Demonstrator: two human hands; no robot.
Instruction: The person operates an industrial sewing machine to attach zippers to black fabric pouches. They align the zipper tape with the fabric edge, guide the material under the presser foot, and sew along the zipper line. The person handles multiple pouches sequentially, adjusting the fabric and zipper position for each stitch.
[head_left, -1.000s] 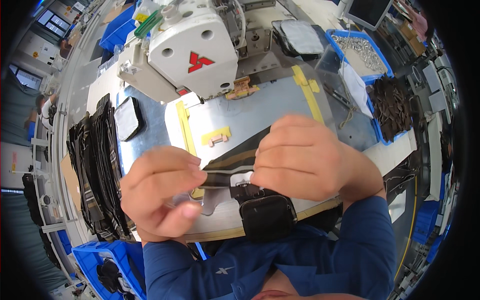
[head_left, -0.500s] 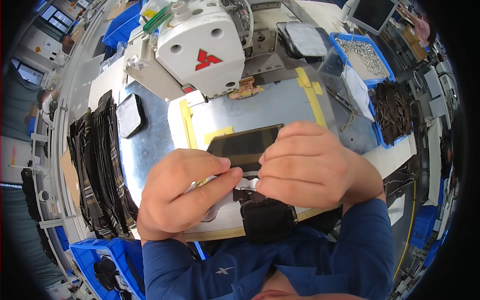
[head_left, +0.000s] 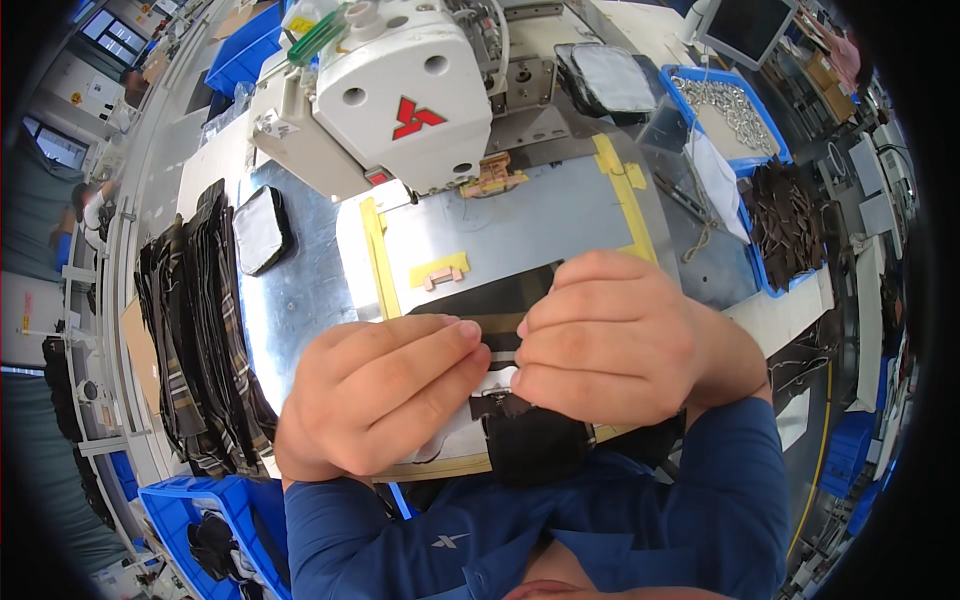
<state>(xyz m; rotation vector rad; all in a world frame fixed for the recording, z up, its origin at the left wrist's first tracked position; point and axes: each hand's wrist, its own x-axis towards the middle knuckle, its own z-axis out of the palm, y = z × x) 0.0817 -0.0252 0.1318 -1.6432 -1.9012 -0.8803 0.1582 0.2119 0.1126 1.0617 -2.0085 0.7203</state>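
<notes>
My left hand and my right hand both pinch a dark striped fabric piece, their fingertips almost meeting above a white piece. A small black pouch with metal hardware hangs just below it, over the near edge of the worktop. Beyond the fabric lies a metal plate with yellow tape and a small pink block. The white sewing machine head stands above the plate. My fingers hide part of the fabric and whatever is directly beneath them.
A stack of striped strips and a white padded piece lie left. A blue bin is lower left. At right are trays of metal hardware and brown pieces, plus tools. A monitor stands behind; co-workers are distant.
My left hand has moved right, closing its fingers beside my right hand. Both hands and the fabric have shifted nearer my body, uncovering the pink block since half a second ago.
</notes>
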